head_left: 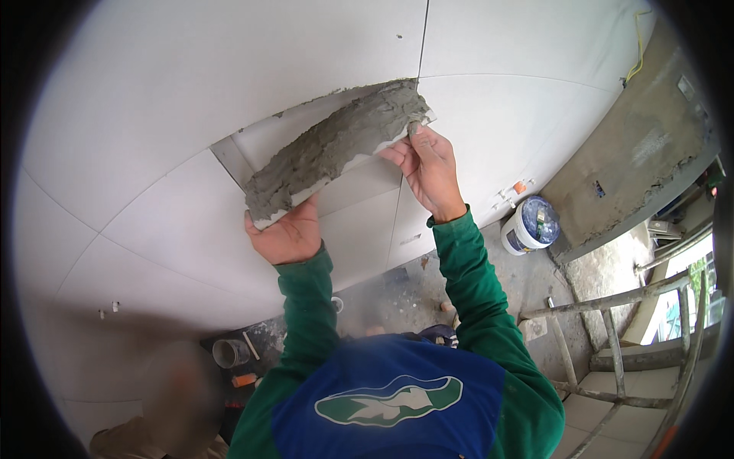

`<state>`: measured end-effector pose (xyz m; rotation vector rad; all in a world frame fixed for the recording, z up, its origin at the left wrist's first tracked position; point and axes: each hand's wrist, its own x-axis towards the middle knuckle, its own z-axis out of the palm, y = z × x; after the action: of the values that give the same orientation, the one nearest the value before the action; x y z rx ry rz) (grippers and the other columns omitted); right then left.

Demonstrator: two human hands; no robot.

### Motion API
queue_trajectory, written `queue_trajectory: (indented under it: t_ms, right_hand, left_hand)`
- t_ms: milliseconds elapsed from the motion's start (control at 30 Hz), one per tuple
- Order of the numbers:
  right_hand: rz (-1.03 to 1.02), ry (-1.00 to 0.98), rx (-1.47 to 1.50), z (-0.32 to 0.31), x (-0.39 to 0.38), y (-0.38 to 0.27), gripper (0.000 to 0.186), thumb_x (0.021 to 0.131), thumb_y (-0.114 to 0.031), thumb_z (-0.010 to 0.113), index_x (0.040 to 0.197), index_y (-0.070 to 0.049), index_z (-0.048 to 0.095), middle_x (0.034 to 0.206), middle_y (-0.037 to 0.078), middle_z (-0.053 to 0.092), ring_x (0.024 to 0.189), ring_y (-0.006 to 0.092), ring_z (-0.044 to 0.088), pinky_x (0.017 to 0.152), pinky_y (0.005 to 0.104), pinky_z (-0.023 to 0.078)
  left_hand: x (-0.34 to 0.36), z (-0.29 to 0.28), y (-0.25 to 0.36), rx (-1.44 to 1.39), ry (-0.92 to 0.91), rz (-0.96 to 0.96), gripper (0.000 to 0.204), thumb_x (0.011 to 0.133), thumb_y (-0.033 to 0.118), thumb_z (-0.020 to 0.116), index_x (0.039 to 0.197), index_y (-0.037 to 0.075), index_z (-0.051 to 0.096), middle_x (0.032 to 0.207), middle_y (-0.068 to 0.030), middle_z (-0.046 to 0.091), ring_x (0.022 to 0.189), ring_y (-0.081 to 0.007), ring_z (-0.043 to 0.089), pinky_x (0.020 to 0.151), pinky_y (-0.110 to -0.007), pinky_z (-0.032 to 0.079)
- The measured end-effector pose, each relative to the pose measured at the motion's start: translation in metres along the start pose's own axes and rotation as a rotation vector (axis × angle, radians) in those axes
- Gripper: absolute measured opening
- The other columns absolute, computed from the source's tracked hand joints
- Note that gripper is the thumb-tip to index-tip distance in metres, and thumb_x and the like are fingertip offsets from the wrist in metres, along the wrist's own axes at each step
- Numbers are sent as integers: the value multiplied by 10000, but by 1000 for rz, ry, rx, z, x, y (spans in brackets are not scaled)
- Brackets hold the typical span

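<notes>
1. From my end, the tile strip (367, 158) spanning both hands already carries a thick coat of grey mortar (336, 138).
2. Wall tiles (176, 84) are up beyond the grip, around a recess (279, 139); I judge the strip not yet fixed.
3. My left hand (289, 236) cups its near-left corner, fingers partly hidden.
4. My right hand (424, 167), raised higher, pinches the right end between thumb and fingers.

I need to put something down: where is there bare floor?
Bare floor shows between the white bucket and the pole frame at right. Lower left is crowded: the grey bucket, orange object and pale stick sit close together.
</notes>
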<state>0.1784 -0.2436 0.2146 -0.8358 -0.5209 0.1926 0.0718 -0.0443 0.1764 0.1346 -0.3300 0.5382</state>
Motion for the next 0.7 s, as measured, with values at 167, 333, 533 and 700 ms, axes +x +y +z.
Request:
queue_trajectory:
  t_ms: [167, 333, 533, 700]
  right_hand:
    - [-6, -14, -57, 0, 11, 2, 311, 1065, -228, 444, 939, 38, 547, 851, 109, 632, 873, 213, 669, 870, 343, 538]
    - [19, 12, -157, -6, 18, 5, 333, 1061, -264, 458, 926, 27, 550, 853, 106, 645, 882, 198, 676, 830, 316, 536]
    - [-29, 1, -245, -8, 24, 13, 365, 1057, -300, 471, 928, 33, 551, 858, 101, 647, 879, 186, 675, 793, 305, 544]
    - [-116, -16, -275, -17, 25, 29, 358, 1061, -285, 456, 969, 46, 556, 864, 97, 635, 848, 179, 670, 801, 304, 554]
  left_hand:
    - [7, -11, -3, -42, 34, 19, 542, 959, 296, 376, 1394, -18, 453, 1469, -234, 424, 1364, -436, 388, 1107, -657, 316]
    - [19, -19, -10, -33, 125, 26, 550, 969, 329, 359, 1418, 24, 449, 1482, -218, 414, 1372, -428, 377, 1107, -672, 295]
    - [26, -45, -8, -38, -69, 14, 526, 999, 315, 371, 1394, -23, 450, 1462, -228, 439, 1342, -431, 421, 1099, -638, 347]
    - [28, -58, -6, -42, -114, 4, 533, 1005, 308, 371, 1405, -39, 432, 1474, -235, 424, 1340, -432, 425, 1102, -632, 356]
